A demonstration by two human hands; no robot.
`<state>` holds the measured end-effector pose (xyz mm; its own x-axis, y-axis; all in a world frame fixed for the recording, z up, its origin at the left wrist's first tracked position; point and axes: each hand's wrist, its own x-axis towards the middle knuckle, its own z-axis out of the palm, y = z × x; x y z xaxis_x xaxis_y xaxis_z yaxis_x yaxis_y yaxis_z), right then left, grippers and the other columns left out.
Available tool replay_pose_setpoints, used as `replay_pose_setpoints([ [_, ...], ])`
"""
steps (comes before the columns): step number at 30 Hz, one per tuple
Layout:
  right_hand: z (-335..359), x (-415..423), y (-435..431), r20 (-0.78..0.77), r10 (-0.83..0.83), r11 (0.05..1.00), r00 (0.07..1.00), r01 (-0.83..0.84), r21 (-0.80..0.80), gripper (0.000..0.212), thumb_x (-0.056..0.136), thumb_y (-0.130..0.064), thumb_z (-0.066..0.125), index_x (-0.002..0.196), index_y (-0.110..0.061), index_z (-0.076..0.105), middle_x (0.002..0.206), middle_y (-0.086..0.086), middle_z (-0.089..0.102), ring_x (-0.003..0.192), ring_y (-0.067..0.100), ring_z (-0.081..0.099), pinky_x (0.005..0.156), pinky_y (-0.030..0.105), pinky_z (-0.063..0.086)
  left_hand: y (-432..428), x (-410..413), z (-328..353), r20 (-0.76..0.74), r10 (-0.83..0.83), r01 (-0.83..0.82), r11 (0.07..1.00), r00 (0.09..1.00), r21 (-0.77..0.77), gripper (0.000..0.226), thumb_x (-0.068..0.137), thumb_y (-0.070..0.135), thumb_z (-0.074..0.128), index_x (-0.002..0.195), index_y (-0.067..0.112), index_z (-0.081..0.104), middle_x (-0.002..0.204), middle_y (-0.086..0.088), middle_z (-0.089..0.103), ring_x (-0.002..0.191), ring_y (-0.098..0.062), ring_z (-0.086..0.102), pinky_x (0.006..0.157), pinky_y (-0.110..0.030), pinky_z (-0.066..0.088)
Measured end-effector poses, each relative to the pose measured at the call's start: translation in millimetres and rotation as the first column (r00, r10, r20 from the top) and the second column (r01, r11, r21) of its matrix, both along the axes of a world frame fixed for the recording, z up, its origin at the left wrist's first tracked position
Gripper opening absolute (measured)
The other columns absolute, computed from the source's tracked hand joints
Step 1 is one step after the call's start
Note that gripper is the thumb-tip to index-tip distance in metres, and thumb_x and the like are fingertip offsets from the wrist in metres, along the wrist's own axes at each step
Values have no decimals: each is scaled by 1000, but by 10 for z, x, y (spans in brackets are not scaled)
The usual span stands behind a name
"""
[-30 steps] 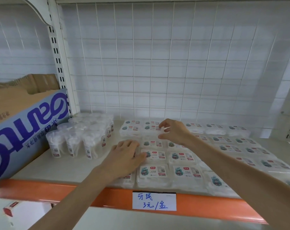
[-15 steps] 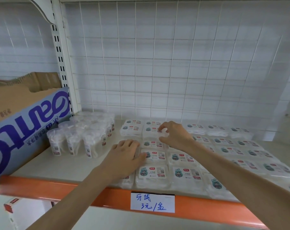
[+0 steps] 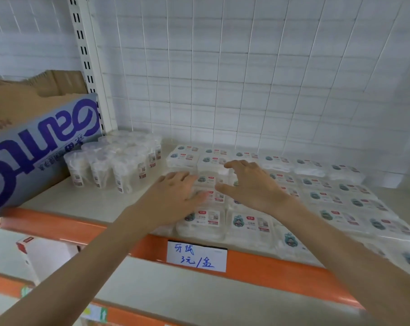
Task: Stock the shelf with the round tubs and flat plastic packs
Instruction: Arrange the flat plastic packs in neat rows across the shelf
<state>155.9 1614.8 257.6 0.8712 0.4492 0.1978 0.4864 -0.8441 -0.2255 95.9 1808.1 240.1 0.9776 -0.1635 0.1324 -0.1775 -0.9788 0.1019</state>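
Observation:
Several flat plastic packs point(image 3: 251, 223) with teal labels lie in rows on the cream shelf point(image 3: 88, 203), filling its middle and right. A cluster of clear round tubs point(image 3: 119, 161) stands to their left. My left hand point(image 3: 175, 196) lies flat with straight fingers on the packs at the left end of the rows. My right hand point(image 3: 251, 184) hovers over the packs just right of it, fingers spread and slightly bent, holding nothing.
A blue and white cardboard box point(image 3: 34, 151) leans at the shelf's left end beside the upright post point(image 3: 88, 64). A wire grid point(image 3: 246, 67) backs the shelf. The orange front rail point(image 3: 269, 267) carries a handwritten price tag point(image 3: 197, 256). A lower shelf shows below.
My right hand has let go of the back-row pack, drawn back toward me and opened its fingers. My left hand has stayed flat on the packs. The camera has dipped slightly.

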Motion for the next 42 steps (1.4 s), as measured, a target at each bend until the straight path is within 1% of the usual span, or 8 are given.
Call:
replay_pose_setpoints([
  [4,-16,-206,-90,-28,-2,1000,1000,2,23,72,93,-57,53,151,-21,30,154,1,36,143,21,28,113,37,28,-55,-176,-19,48,17,-18,1000,999,23,80,89,72,13,152,24,27,157,1,32,145,-18,26,116,-38,21],
  [14,38,-1273,-270,38,-131,990,991,129,51,66,94,-55,52,148,-19,35,150,2,41,140,22,34,111,37,30,-118,-997,141,148,-66,62,998,987,32,66,99,59,29,154,23,24,158,1,27,146,-18,20,116,-33,15],
  [18,-49,-1774,-244,86,-215,972,973,205,115,59,93,-52,54,143,-23,40,147,-2,44,136,19,37,107,35,33,-55,-1412,51,166,-117,114,993,979,27,63,99,58,32,152,23,28,157,2,29,145,-17,23,114,-31,17],
  [22,-280,-2259,-224,98,-212,965,972,193,177,53,92,-47,59,137,-23,46,141,-2,50,131,19,42,104,34,36,16,-1798,-99,196,-164,166,986,967,5,59,98,56,36,146,22,37,150,2,40,137,-20,35,110,-33,26],
  [28,-695,-2739,-296,3,-223,965,975,220,142,52,90,-45,62,134,-22,48,136,-4,51,127,19,46,103,36,40,-31,-2218,-334,129,-159,168,984,979,-66,57,99,54,36,145,20,37,146,-1,44,132,-23,41,105,-32,29],
  [31,-915,-2823,-361,-56,-265,961,963,268,72,53,91,-44,61,137,-24,46,142,-4,48,131,20,43,106,35,36,-59,-2301,-530,97,-178,182,983,979,-38,67,93,64,26,140,19,40,142,0,47,130,-21,43,103,-32,31],
  [35,-1239,-2798,-528,-162,-303,951,939,308,9,55,92,-41,60,140,-22,43,144,-2,45,133,20,41,104,34,36,-151,-2295,-911,1,-217,216,975,976,-44,59,100,52,38,147,16,33,152,-1,35,139,-19,32,111,-32,25],
  [42,-1785,-2394,-960,-295,-411,910,863,407,-79,58,93,-37,59,144,-17,40,145,5,44,134,25,40,108,35,34,-416,-2050,-1452,-79,-270,271,962,960,10,60,101,48,38,151,16,27,160,-3,23,146,-20,23,116,-32,20],
])
